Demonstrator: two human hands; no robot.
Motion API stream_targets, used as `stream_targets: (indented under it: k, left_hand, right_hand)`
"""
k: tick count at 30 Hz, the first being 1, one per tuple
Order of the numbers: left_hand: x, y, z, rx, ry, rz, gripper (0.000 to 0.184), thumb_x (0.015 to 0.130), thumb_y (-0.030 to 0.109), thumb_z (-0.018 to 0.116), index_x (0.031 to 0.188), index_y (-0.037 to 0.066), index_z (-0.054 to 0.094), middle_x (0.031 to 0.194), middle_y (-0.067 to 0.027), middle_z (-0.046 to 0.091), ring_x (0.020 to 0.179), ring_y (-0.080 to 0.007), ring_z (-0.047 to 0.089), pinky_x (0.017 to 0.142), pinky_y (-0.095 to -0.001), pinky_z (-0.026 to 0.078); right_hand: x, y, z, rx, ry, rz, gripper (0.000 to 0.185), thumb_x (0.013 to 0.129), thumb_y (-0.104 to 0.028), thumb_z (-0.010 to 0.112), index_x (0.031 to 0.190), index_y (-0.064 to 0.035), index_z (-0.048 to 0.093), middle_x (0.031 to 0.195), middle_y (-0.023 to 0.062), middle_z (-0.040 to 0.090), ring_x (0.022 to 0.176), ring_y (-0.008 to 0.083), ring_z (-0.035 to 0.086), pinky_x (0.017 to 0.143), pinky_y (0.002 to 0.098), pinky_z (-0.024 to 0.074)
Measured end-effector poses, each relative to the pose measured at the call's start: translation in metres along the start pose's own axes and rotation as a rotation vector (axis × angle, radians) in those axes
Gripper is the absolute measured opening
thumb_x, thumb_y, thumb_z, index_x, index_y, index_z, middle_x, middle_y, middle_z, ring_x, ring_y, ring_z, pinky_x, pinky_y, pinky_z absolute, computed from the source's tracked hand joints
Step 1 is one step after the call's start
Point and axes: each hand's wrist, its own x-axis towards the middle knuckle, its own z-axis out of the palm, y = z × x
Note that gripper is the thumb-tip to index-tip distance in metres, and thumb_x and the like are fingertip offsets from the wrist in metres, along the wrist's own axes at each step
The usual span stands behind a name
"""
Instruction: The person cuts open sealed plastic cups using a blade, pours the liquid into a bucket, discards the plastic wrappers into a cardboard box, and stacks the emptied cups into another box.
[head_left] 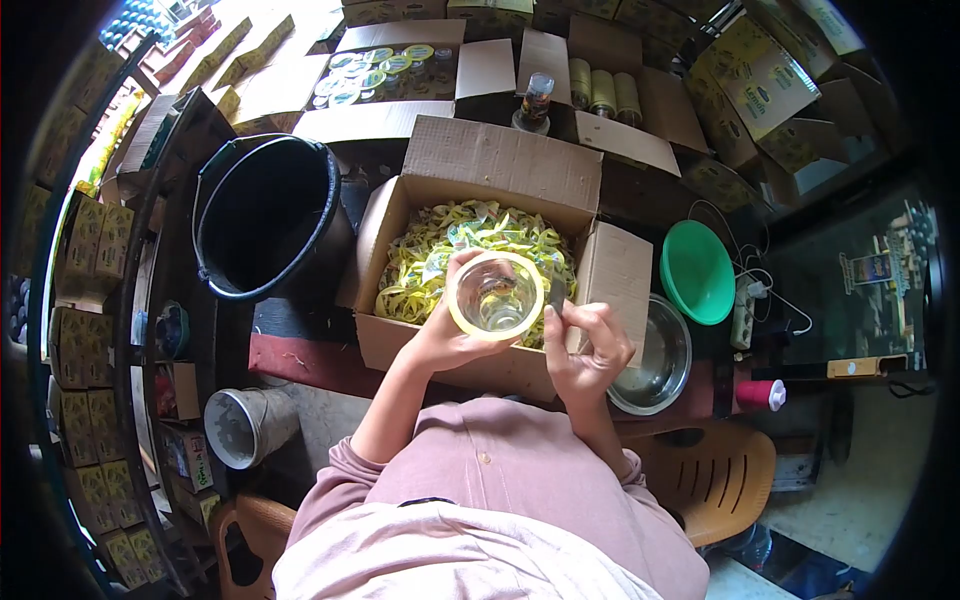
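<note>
My left hand (447,338) is wrapped round a clear plastic jar (497,333) with a yellow rim, whose round end faces me. Just to its right, my right hand (590,352) is closed in a pinch on a small dark flat piece (558,292); its exact kind is too small to tell. Both hands are above the near side of an open cardboard box (505,160). Many small yellow-green wrapped packets (420,255) fill the box, and the jar and hands hide some of them.
A black bucket (205,225) stands left of the box. To the right are a green basin (697,272), a metal bowl (675,370) and a pink thread spool (757,394). Behind, a bottle (537,97) stands between open cartons, one holding yellow-lidded jars (372,78).
</note>
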Motion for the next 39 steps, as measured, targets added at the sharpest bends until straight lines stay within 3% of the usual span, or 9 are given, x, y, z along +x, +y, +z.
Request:
stream_targets:
  k: [4,7,11,15,24,27,33,39]
  left_hand:
    - [0.001,0.0,0.007,-0.072,0.016,0.011,0.079,0.067,0.006,0.074,0.129,0.002,0.026,0.122,-0.0113,0.04,0.116,-0.0204,0.041,0.099,-0.0359,0.036]
    - [0.003,0.001,0.015,-0.063,0.063,0.062,0.076,0.068,0.006,0.073,0.127,0.002,0.027,0.122,-0.0117,0.04,0.115,-0.0209,0.042,0.099,-0.0358,0.035]
    - [0.003,0.002,0.017,0.038,0.059,0.091,0.075,0.068,0.007,0.074,0.127,0.002,0.027,0.122,-0.0122,0.041,0.115,-0.0228,0.042,0.098,-0.0359,0.034]
    - [-0.001,-0.002,0.013,0.359,-0.009,0.149,0.072,0.064,0.008,0.076,0.123,0.001,0.035,0.119,-0.0132,0.043,0.113,-0.0268,0.043,0.096,-0.0353,0.035]
    - [-0.002,0.001,0.009,0.329,0.001,0.063,0.07,0.062,0.01,0.078,0.12,0.002,0.04,0.117,-0.013,0.044,0.11,-0.0271,0.044,0.096,-0.0355,0.035]
    - [-0.001,0.007,0.007,0.491,-0.06,0.131,0.07,0.061,0.01,0.078,0.12,0.002,0.041,0.117,-0.0131,0.045,0.11,-0.0272,0.044,0.096,-0.0357,0.035]
    - [0.002,0.011,-0.001,0.527,-0.084,0.134,0.071,0.06,0.012,0.079,0.12,0.002,0.041,0.115,-0.0136,0.046,0.111,-0.0285,0.044,0.097,-0.0367,0.034]
    - [0.0,0.011,-0.003,0.606,-0.112,0.054,0.075,0.061,0.015,0.079,0.122,0.001,0.039,0.119,-0.0146,0.046,0.113,-0.0298,0.044,0.099,-0.038,0.032]
  right_hand:
    - [0.0,-0.004,0.004,-0.059,0.019,-0.066,0.011,0.067,0.005,0.067,0.074,0.0005,0.06,0.064,0.0051,0.055,0.053,0.011,0.051,0.046,0.0227,0.0374]
    - [-0.001,-0.007,0.003,-0.077,0.013,-0.063,0.015,0.066,0.004,0.068,0.079,-0.0016,0.064,0.065,0.0068,0.059,0.056,0.0158,0.058,0.053,0.0251,0.0463]
    - [-0.003,-0.007,0.002,-0.101,0.024,-0.063,0.016,0.065,0.004,0.068,0.079,-0.0021,0.064,0.066,0.0064,0.059,0.056,0.0158,0.057,0.053,0.0252,0.0464]
    - [0.001,-0.008,0.0,-0.147,0.046,-0.06,0.018,0.064,0.005,0.068,0.081,-0.0029,0.065,0.064,0.0057,0.058,0.056,0.0155,0.057,0.053,0.0253,0.0462]
    - [0.003,-0.003,-0.003,-0.075,0.026,-0.05,0.02,0.064,0.005,0.069,0.081,-0.0038,0.066,0.064,0.0056,0.058,0.054,0.0145,0.057,0.051,0.0246,0.0453]
    - [0.004,-0.003,-0.005,-0.092,0.007,-0.03,0.019,0.064,0.005,0.069,0.081,-0.0032,0.066,0.065,0.0061,0.058,0.055,0.0146,0.057,0.051,0.0245,0.0452]
    - [0.002,0.001,-0.006,-0.07,-0.032,-0.013,0.019,0.064,0.005,0.069,0.081,-0.0027,0.066,0.066,0.0068,0.059,0.056,0.0154,0.059,0.052,0.0249,0.0457]
    - [0.005,-0.004,-0.006,-0.126,-0.015,-0.024,0.019,0.065,0.005,0.068,0.082,-0.003,0.066,0.066,0.007,0.059,0.057,0.016,0.059,0.053,0.0252,0.0463]
